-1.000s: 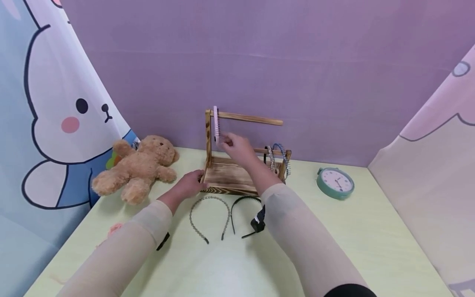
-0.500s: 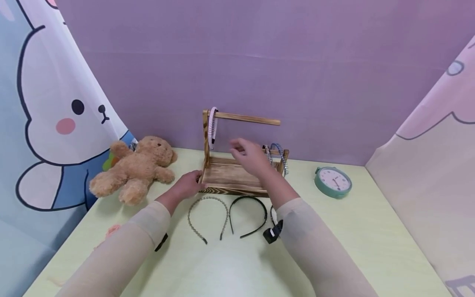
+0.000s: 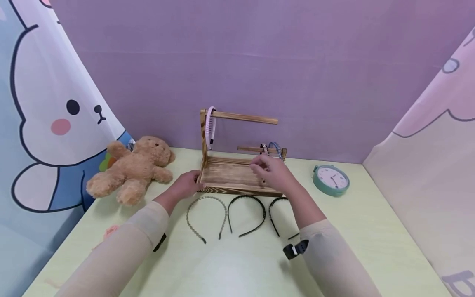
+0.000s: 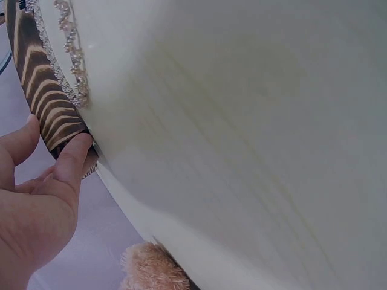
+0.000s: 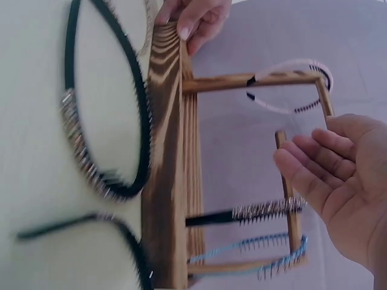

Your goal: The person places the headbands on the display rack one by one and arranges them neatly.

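Observation:
A wooden rack stands on the table, its left end gripped by my left hand; the left wrist view shows those fingers around its patterned corner. A pink headband hangs at the left end of the upper bar. On the lower bar hang a jewelled headband and a blue one. My right hand, holding nothing, is in front of the lower bar, fingers loosely bent. Before the rack lie a beaded headband and two black ones.
A brown teddy bear lies left of the rack, with a pink item nearer the front. To the right is a green-rimmed clock. A purple cloth hangs behind the table.
My right hand let go of the pink headband, which now hangs on the upper bar, and moved right and down. My left hand has stayed on the rack's end.

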A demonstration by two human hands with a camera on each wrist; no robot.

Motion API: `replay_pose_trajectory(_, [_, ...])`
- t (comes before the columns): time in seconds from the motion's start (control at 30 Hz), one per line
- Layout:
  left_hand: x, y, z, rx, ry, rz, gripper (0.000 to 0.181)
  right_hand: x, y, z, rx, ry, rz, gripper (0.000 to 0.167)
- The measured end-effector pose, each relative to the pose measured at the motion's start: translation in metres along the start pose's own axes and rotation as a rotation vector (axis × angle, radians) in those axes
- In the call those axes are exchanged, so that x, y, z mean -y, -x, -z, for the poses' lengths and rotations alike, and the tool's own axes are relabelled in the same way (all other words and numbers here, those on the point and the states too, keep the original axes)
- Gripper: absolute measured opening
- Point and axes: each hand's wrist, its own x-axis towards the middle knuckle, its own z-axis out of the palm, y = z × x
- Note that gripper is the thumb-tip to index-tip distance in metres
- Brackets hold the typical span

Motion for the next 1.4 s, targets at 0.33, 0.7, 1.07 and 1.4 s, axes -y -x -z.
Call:
replay_pose_trajectory(0.33, [0.001,-0.002,-0.001,-0.003,0.026,0.004,0.063,-0.037,0.032,0.008,0.173,0.1,-0.14,0.027])
replay_pose_trajectory(0.7, [0.0,-0.001,-0.001,0.009,0.036,0.023,0.064,-0.063,0.047,-0.008,0.387,0.219,-0.403,0.033])
replay_pose_trajectory(1.07, [-0.002,-0.001,-0.002,0.016,0.056,0.026,0.065,-0.061,0.052,-0.021,0.454,0.206,-0.535,0.029])
replay_pose_trajectory(1.4, [-0.002,0.001,-0.002,0.006,0.033,0.033,0.064,-0.066,0.063,-0.003,0.455,0.088,-0.564,0.012])
